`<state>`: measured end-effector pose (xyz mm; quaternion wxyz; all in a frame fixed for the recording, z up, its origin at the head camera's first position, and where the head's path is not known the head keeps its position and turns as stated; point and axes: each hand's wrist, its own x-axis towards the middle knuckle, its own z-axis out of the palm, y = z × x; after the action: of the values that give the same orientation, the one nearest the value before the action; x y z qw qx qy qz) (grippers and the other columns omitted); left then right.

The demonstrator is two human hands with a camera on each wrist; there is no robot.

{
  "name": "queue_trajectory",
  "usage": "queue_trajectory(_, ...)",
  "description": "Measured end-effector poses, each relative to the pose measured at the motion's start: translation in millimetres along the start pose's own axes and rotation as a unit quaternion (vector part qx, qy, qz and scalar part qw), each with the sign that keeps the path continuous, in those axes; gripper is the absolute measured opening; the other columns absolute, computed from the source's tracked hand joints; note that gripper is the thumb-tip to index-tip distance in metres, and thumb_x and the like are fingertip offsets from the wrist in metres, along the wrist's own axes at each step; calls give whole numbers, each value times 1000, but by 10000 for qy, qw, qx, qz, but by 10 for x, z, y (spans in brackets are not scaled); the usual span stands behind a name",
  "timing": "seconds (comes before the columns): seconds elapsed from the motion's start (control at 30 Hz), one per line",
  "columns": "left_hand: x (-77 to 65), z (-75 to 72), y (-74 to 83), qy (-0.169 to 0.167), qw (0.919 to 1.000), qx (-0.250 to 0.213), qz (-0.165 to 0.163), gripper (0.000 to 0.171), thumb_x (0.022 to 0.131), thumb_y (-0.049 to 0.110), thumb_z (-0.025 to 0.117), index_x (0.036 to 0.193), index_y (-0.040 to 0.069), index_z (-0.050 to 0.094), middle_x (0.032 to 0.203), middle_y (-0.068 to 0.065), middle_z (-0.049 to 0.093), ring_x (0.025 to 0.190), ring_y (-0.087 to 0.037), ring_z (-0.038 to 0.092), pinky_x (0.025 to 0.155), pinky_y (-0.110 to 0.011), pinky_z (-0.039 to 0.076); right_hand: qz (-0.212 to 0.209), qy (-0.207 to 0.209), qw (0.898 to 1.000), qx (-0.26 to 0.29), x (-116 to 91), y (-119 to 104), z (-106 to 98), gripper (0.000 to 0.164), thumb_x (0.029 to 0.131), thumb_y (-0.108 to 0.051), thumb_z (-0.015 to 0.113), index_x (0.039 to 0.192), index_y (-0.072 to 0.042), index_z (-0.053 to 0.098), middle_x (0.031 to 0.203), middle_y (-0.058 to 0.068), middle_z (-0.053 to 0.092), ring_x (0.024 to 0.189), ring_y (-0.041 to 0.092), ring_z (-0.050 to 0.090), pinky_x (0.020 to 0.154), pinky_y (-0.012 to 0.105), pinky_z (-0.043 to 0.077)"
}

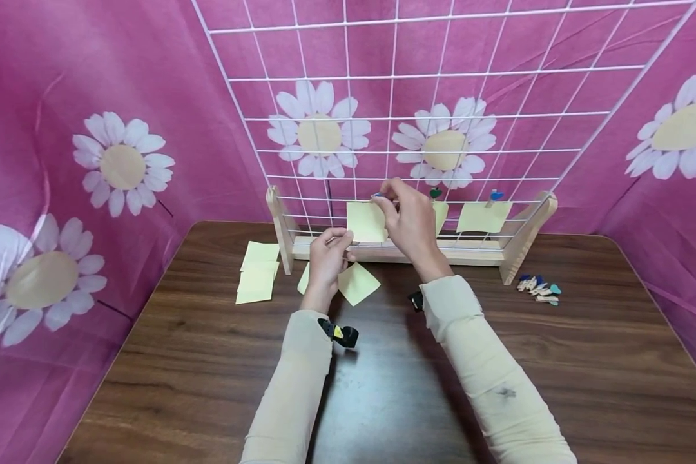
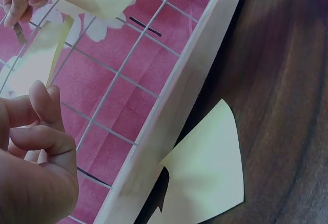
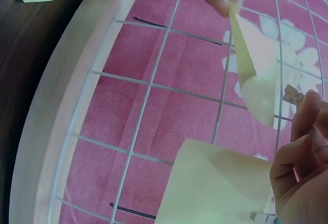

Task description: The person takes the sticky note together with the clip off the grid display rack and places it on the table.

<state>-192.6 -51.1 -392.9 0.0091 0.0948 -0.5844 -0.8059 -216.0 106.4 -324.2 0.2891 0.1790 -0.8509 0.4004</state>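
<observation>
A pale yellow sticky note (image 1: 364,222) stands against the lower part of a white wire grid (image 1: 392,77). My left hand (image 1: 327,263) pinches it by its left edge. My right hand (image 1: 410,220), at the note's upper right, pinches a small wooden clothespin (image 3: 293,95) with a blue top. In the right wrist view the clothespin's tip is close beside the note, apart from its edge. Just right of that hand, another note (image 1: 440,217) hangs under a green heart clothespin (image 1: 435,193), partly hidden. Further right a note (image 1: 483,219) hangs from a blue heart clothespin (image 1: 496,195).
Wooden feet and a wooden bar (image 1: 470,256) carry the grid on a brown table (image 1: 209,361). Loose notes lie at the left (image 1: 256,285) and below the left hand (image 1: 359,284). Several small clothespins (image 1: 538,287) are heaped at the right. A pink flowered cloth (image 1: 220,161) surrounds the table.
</observation>
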Motion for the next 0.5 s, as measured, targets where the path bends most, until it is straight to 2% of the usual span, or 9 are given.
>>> queue_trajectory(0.17, -11, -42, 0, -46, 10000, 54, 41, 17, 97, 10, 68, 108, -3, 66, 83, -8, 68, 49, -8, 57, 42, -16, 32, 144, -65, 9997, 201, -9, -2, -54, 13, 96, -12, 72, 98, -2, 65, 86, 12, 71, 71, 26, 67, 64, 38, 50)
queue_trajectory(0.33, -19, -83, 16, -50, 9999, 74, 131, 16, 97, 9, 68, 106, -4, 65, 79, -2, 69, 48, -7, 56, 41, -15, 31, 303, -68, 9980, 551, -41, -19, -105, 12, 96, -11, 71, 98, -1, 64, 84, 12, 69, 65, 23, 63, 60, 30, 47)
queue_trajectory(0.5, -20, -114, 23, -56, 9997, 131, 178, 15, 98, 8, 66, 106, -5, 64, 82, -9, 72, 47, -6, 55, 41, -15, 31, 365, -20, 9960, 820, -78, -8, -155, 12, 94, -6, 72, 97, 1, 64, 83, 12, 68, 64, 21, 62, 58, 21, 45)
